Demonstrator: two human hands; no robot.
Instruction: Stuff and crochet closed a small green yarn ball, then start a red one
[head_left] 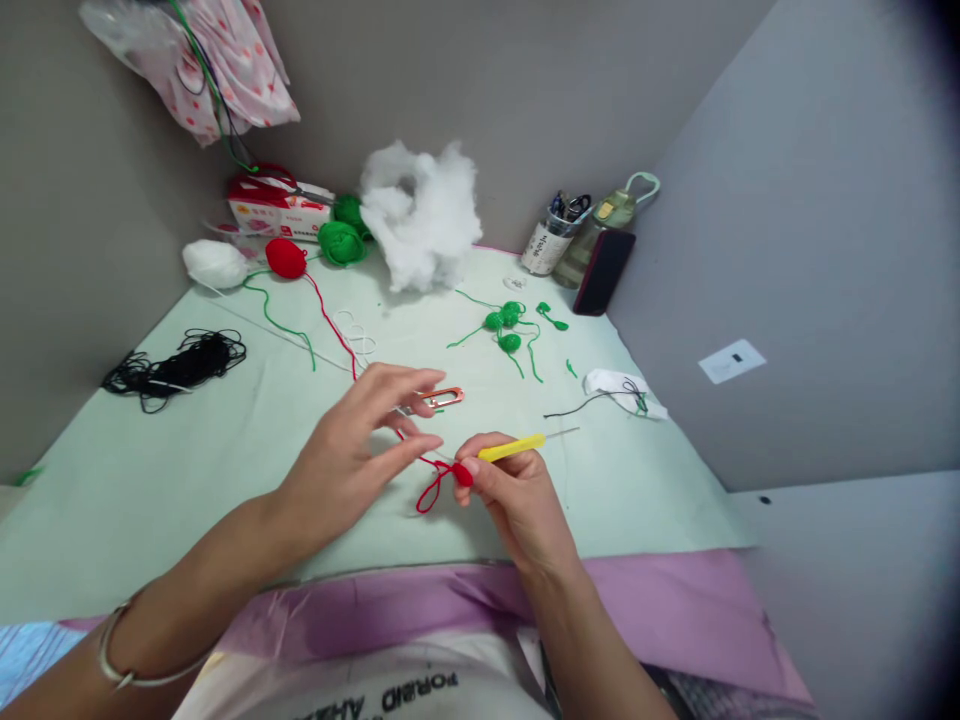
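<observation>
My right hand (517, 495) is closed around a yellow-handled crochet hook (517, 447) and pinches a small red crocheted piece (462, 474) at its fingertips. A red yarn strand (334, 325) runs from that piece up across the table to a red yarn ball (286, 258). My left hand (360, 445) hovers just left of the piece with fingers spread and the strand running past them; a loop of red yarn (431, 492) hangs below between the hands.
On the pale green table (187, 450) lie a black yarn tangle (176, 365), green yarn balls (342, 240), white stuffing (421, 215), small green crocheted pieces (508, 325), a white yarn ball (215, 263), an orange clip (442, 397), a phone (604, 272) and a pen jar (547, 240).
</observation>
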